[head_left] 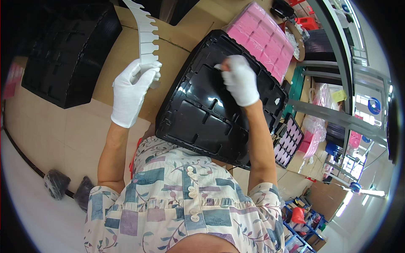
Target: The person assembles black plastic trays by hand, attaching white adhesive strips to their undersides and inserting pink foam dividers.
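At left of centre, a left hand in a white fabric glove [131,90] pinches the lower end of a pale, thin, flexible strip with a notched edge [146,36]. The strip's long axis rises from that grip, bending slightly leftward to the frame's top edge. Right of the grip, mid-frame, lies a glossy black moulded plastic tray [185,111], apart from the strip. The white-gloved right hand [241,82] is nearer the tray, above its upper part, fingers curled; whether it grasps anything or touches the tray cannot be told.
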The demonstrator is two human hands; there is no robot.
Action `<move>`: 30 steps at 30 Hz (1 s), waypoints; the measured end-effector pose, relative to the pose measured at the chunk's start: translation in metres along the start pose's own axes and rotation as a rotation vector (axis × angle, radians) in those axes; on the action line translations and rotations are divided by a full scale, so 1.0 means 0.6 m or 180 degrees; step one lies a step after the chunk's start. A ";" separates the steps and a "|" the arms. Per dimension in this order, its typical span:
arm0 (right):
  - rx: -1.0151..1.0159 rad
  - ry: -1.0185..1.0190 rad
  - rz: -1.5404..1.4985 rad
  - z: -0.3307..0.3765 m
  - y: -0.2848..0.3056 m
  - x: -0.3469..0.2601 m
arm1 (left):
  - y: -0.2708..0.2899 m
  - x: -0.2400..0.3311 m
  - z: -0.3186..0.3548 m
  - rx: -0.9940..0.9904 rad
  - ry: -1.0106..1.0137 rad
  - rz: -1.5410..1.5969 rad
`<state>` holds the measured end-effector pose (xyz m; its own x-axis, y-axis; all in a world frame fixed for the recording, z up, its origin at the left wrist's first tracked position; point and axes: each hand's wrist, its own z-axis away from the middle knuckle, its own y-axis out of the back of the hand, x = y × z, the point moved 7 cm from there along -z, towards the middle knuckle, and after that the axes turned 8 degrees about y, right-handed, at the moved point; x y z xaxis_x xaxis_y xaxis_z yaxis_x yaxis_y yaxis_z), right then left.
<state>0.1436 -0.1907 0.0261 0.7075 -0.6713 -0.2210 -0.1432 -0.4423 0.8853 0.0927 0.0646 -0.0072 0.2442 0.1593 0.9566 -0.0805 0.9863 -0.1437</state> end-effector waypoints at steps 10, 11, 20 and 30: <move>0.1155 -0.3578 -0.2004 0.333 0.187 0.272 | -0.040 0.006 -0.015 -0.0148 -0.0244 -0.0416; 0.1054 -0.3591 -0.1897 0.349 0.190 0.272 | -0.048 0.008 -0.012 -0.0181 -0.0233 -0.0502; -0.0647 -0.2488 0.0313 0.302 0.182 0.250 | -0.105 0.001 0.020 -0.0054 -0.0238 -0.0619; -0.1010 -0.1016 0.1133 0.292 0.164 0.125 | -0.123 0.003 0.055 0.0019 -0.0192 -0.0512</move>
<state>0.0611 -0.3888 0.0251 0.4027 -0.9143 0.0444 -0.0848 0.0111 0.9963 0.0672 -0.0094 0.0133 0.1959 -0.0035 0.9806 -0.0508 0.9986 0.0137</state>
